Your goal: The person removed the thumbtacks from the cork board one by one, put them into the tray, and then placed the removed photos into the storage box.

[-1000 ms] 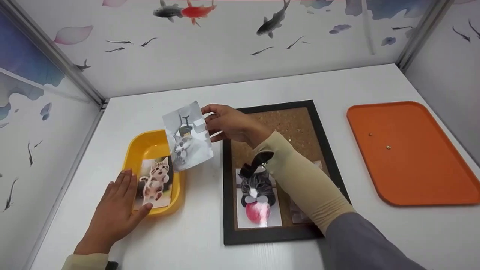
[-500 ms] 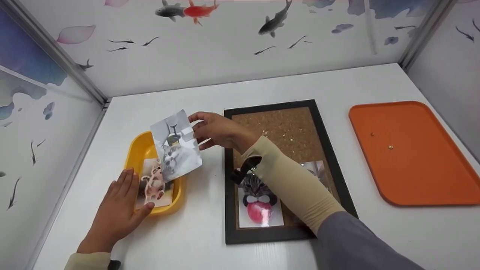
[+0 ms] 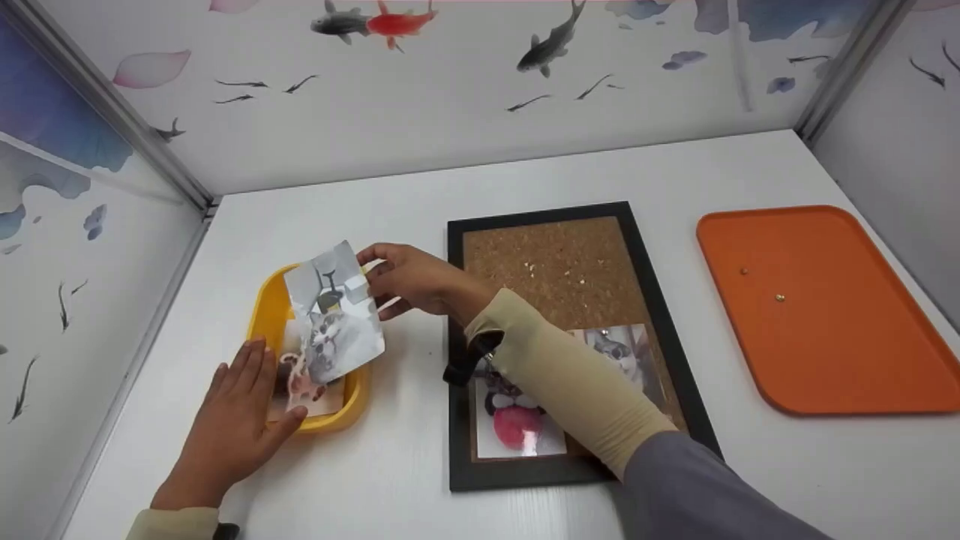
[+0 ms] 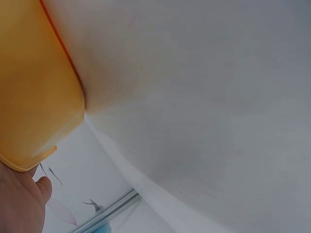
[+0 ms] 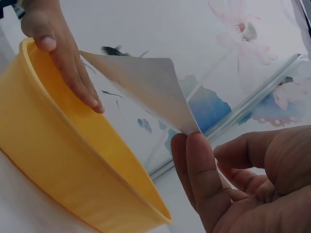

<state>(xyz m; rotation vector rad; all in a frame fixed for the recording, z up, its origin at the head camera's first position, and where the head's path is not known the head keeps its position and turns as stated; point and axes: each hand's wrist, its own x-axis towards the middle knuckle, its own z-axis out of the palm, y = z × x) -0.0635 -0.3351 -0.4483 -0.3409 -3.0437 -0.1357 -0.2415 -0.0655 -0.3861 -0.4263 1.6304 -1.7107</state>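
My right hand (image 3: 412, 281) pinches a glossy cat photo (image 3: 337, 315) by its right edge, tilted over the yellow basin (image 3: 358, 397). In the right wrist view the photo's pale back (image 5: 146, 82) shows between fingers and thumb. My left hand (image 3: 232, 420) rests with straight fingers on the basin's near left rim. Inside the basin lies a kitten photo (image 3: 322, 401), partly covered by the held one. To the right, under my right forearm, is a black-framed cork board (image 3: 547, 262). It carries a photo of a cat with a pink ball (image 3: 519, 427) and a grey cat photo (image 3: 622, 356).
Several small pins (image 3: 582, 282) stick in the upper cork. An orange tray (image 3: 840, 315) at the right holds a few small pins (image 3: 780, 298). Printed panels (image 3: 480, 112) enclose the white table (image 3: 405, 480) at the back and sides.
My right hand has moved left and toward me with the photo, bringing it lower over the basin and covering more of the kitten photo. My left hand stays on the rim.
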